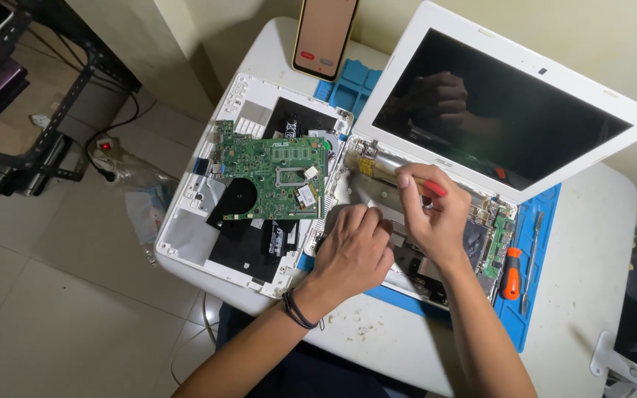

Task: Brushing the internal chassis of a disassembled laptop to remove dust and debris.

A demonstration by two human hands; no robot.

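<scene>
— What carries a label or marking here?

— A small white square sticker sits on the green board (273,179), toward its 4 o'clock corner. The board lies on the white cover (186,236), at 9 o'clock from the hands. A phone (324,37) stands at 12 o'clock, its pale screen showing a red pill-shaped button and a grey one near the bottom edge. The laptop's dark screen (510,110) rises at 1 o'clock in a white frame, with a small grey mark on the bezel below it.

— And the hands?

— The left hand (354,250) lies palm down, fingers curled, on the open laptop base (363,193), a dark band round the wrist. The right hand (433,214) is just beside it at 3 o'clock, its grip pinched shut on a brush (396,168) with a red handle; the pale bristles point to 9 o'clock and touch the base near the hinge.

— What else is about?

— A blue mat (528,309) lies under the base on the white table (591,280). At 3 o'clock from the right hand an orange-handled screwdriver (511,273) and a thin grey tool (532,258) lie on the mat.
</scene>
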